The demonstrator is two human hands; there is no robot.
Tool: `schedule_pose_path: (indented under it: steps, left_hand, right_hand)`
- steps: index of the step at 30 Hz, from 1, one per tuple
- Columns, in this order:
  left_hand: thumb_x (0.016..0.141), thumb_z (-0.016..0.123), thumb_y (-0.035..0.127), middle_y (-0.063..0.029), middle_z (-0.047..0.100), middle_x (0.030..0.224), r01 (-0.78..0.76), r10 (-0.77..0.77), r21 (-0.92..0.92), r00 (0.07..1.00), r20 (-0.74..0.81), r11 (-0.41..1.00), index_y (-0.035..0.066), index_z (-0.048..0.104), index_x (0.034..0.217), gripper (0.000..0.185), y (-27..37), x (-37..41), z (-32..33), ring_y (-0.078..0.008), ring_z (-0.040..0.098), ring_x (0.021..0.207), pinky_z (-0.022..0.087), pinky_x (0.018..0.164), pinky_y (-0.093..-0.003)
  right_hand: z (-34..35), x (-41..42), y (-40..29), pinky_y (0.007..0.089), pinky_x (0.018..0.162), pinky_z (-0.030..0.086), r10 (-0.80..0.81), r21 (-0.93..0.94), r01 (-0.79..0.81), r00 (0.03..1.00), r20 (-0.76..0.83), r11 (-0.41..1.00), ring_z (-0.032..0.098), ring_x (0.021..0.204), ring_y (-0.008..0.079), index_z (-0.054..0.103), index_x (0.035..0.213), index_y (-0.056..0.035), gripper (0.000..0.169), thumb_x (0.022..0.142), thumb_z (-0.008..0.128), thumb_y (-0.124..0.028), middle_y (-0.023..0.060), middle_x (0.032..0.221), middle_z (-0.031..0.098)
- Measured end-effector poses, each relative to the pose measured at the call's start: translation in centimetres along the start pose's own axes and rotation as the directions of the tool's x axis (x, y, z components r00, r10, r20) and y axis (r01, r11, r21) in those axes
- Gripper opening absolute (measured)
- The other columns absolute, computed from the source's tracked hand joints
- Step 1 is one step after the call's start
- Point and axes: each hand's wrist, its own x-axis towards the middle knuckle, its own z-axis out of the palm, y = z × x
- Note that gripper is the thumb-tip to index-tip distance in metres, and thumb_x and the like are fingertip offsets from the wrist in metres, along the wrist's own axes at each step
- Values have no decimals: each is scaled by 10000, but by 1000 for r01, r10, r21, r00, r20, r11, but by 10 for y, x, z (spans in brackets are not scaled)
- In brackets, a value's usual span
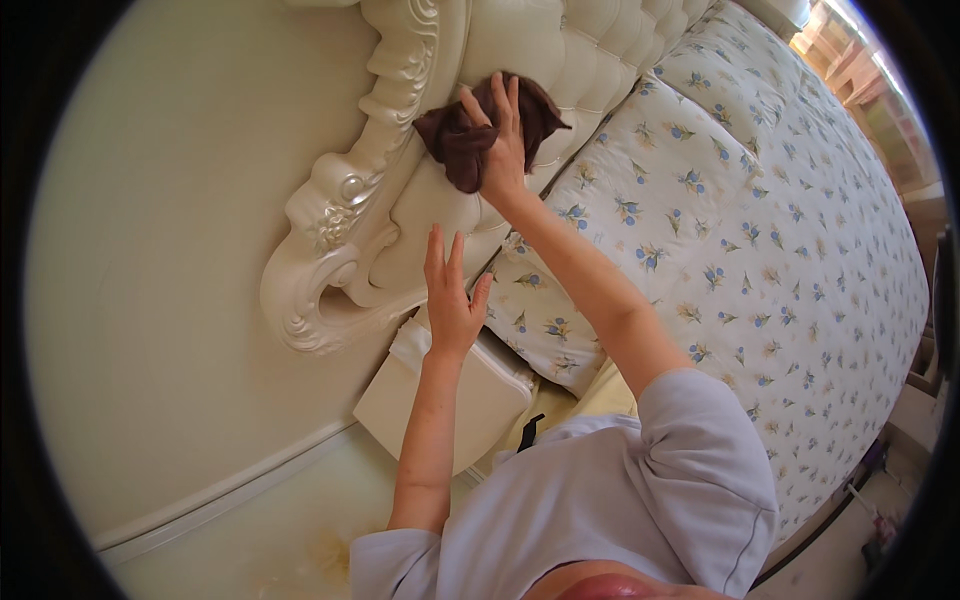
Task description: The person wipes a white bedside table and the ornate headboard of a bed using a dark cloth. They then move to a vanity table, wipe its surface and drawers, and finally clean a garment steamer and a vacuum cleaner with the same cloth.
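Note:
My right hand [506,150] presses a dark brown cloth [469,146] against the cream button-tufted headboard [517,37]. Folds of the cloth bunch up around its fingers, and the palm side is hidden. Lower and to the left, my left hand [454,304] is raised with its fingers apart, holding nothing. It appears in front of the headboard's lower end, above a white nightstand [480,405]; whether it touches the headboard, I cannot tell. A carved, glossy frame [330,225] with scrolls and flowers edges the headboard on the left.
A bed with a white floral sheet [750,300] fills the right side, a matching pillow [637,165] lying against the headboard. The plain wall [172,262] stands left, with a white baseboard [225,487] along the floor. Shelves [862,82] show at the upper right.

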Motion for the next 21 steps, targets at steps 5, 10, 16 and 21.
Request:
schedule_pose_path:
  steps: [5, 10, 16, 21]
  left_hand:
    - [945, 602, 245, -189, 209, 1575, -24, 25, 17, 996, -82, 1000, 85, 353, 1471, 604, 2, 11, -31, -386, 244, 1426, 255, 1138, -474]
    - [940, 611, 228, -197, 222, 1568, -5, 2, -32, 994, -106, 999, 76, 351, 1468, 608, 4, 11, -31, -388, 246, 1425, 250, 1140, -474]
    - [956, 602, 255, -166, 260, 1542, -5, -49, -261, 979, -198, 965, 86, 283, 1493, 647, 6, 21, -23, -341, 302, 1405, 309, 1121, -454]
    - [976, 533, 460, -112, 325, 1472, 198, -455, -926, 890, 33, 321, 97, 181, 1509, 735, 9, 24, -33, -266, 383, 1353, 404, 1076, -430]
  right_hand:
    - [-12, 120, 6, 567, 1044, 337, 30, -62, -47, 965, -261, 997, 255, 1427, 422, 464, 1412, -134, 712, 744, 604, 66, 217, 1485, 375]
    - [1, 78, -17, 580, 1030, 365, -28, -19, 26, 995, -94, 999, 294, 1421, 390, 471, 1414, -148, 711, 751, 558, 95, 169, 1514, 363]
    - [-25, -27, -54, 419, 1021, 430, -86, 284, -21, 930, 358, 959, 461, 1309, 366, 555, 1327, -110, 712, 680, 455, 170, 168, 1425, 479]
    - [-60, 3, -125, 362, 1060, 400, -50, 577, -284, 868, 493, 766, 555, 1191, 337, 558, 1287, -47, 729, 625, 362, 186, 171, 1269, 587]
